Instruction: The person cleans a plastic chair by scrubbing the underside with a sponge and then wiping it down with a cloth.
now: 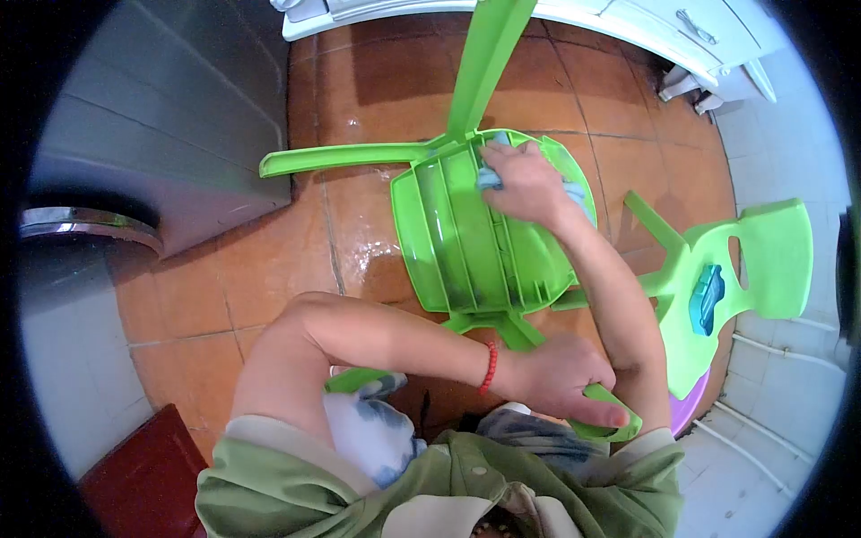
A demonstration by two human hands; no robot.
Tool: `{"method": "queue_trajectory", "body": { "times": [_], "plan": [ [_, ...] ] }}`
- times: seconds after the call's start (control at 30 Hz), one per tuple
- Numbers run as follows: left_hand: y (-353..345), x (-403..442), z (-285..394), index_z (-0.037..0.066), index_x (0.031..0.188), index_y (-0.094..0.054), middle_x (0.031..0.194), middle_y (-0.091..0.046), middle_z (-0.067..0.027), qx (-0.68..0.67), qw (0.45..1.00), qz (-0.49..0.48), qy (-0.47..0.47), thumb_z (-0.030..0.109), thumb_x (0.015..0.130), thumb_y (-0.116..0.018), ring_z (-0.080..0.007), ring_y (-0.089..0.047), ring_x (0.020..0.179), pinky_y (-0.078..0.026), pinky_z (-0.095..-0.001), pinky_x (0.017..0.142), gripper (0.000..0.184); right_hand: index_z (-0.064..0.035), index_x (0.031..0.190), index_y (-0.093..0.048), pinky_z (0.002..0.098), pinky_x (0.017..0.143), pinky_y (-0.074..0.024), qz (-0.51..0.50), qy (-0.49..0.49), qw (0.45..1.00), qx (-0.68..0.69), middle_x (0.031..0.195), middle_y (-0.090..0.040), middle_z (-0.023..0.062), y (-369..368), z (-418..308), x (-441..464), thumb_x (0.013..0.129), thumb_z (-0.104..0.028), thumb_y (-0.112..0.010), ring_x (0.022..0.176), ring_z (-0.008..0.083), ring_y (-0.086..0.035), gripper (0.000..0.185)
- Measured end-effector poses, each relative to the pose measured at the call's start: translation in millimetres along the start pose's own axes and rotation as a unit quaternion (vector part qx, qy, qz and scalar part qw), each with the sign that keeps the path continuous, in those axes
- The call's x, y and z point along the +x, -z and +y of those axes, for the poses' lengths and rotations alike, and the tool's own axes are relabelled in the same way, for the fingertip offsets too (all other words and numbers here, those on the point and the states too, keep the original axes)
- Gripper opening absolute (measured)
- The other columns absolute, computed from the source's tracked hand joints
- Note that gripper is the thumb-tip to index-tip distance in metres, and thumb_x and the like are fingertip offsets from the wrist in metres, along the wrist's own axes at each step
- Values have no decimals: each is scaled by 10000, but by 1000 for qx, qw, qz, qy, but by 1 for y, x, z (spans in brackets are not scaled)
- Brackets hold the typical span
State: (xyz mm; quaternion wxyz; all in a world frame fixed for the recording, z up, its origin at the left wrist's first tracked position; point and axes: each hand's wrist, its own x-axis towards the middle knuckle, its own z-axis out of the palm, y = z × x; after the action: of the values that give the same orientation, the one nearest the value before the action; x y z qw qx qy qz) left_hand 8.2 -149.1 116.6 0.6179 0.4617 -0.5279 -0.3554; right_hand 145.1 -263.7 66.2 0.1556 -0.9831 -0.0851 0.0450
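A bright green plastic chair (453, 242) is turned so that its ribbed seat underside faces me, with its legs sticking out. My left hand (569, 386), below a red bead bracelet (489, 368), is closed around the end of one chair leg (619, 426). My left forearm crosses in front of my body to the right. My right hand (525, 179) presses a light blue cloth (490, 178) against the upper right part of the underside. Most of the cloth is hidden beneath that hand.
A second green chair (776, 255) stands at the right, with a teal plastic object (707, 300) on its seat. Behind it shows a purple rim (689, 403). A grey appliance (179, 117) is at the left, white furniture (664, 31) at the back. The tiled floor (368, 242) looks wet.
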Motion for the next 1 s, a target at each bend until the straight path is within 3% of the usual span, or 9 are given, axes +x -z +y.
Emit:
{"method": "queue_trajectory", "body": {
  "times": [0.13,0.23,0.43,0.53,0.63,0.77,0.87,0.97,1.0],
  "plan": [
    [-1,1,0,47,576,-552,544,-515,-145,-2,1000,21,-7,615,825,-543,-332,-569,550,-409,-410,489,620,-9,1153,-533,424,893,-465,-85,-58,994,-48,1163,-590,147,6,-16,10,684,-238,-626,1066,401,-501,530],
    [2,1,4,47,572,-557,533,-511,-156,16,1000,9,7,624,826,-533,-345,-569,548,-412,-419,488,630,-12,1073,-563,428,864,-472,-61,-51,991,-110,1117,-606,157,-10,-17,19,684,-219,-620,1023,378,-525,444],
    [3,-8,7,42,551,-521,531,-506,-171,-1,1000,2,6,642,821,-520,-372,-545,535,-395,-439,479,657,-26,1052,-602,430,866,-463,-69,-42,997,-2,1023,-621,183,11,-21,-10,683,-162,-595,1021,362,-546,394],
    [6,-9,15,2,574,-629,537,-563,-183,-8,1000,26,7,736,793,-452,-358,-583,544,-462,-424,544,787,-19,1070,-595,425,883,-455,-109,-49,991,54,1030,-612,194,19,-18,-37,668,-110,-588,1043,370,-536,412],
    [5,-8,11,2,592,-641,547,-570,-185,-18,1000,16,1,731,799,-449,-354,-584,553,-459,-428,547,782,-3,1073,-581,416,909,-446,-28,-18,985,169,1090,-589,201,28,-14,-49,644,-53,-578,1044,376,-532,432],
    [5,-8,9,35,579,-574,533,-518,-185,11,1000,0,3,639,815,-528,-364,-551,523,-396,-440,475,651,1,1133,-562,422,952,-419,121,76,968,208,1172,-535,192,29,-13,-29,654,-49,-579,1064,375,-520,482],
    [3,-9,8,40,619,-620,561,-556,-170,14,1000,-3,7,629,816,-534,-344,-577,547,-422,-423,491,627,-15,1165,-564,429,903,-433,95,37,995,-8,1122,-532,156,-7,14,-9,682,-105,-601,1031,353,-522,493],
    [3,-8,7,46,657,-652,588,-587,-155,29,1000,-3,8,619,816,-541,-327,-598,572,-441,-410,508,605,-51,1162,-578,431,831,-438,101,-20,975,-194,1065,-527,127,1,-14,-11,690,-170,-629,975,313,-526,490],
    [2,-8,6,48,665,-656,594,-593,-152,34,999,-10,10,617,816,-542,-324,-602,577,-444,-409,511,599,-67,1162,-582,435,828,-431,83,-30,981,-174,1066,-525,122,4,-19,-15,690,-180,-636,980,308,-521,488]
  ]
}}
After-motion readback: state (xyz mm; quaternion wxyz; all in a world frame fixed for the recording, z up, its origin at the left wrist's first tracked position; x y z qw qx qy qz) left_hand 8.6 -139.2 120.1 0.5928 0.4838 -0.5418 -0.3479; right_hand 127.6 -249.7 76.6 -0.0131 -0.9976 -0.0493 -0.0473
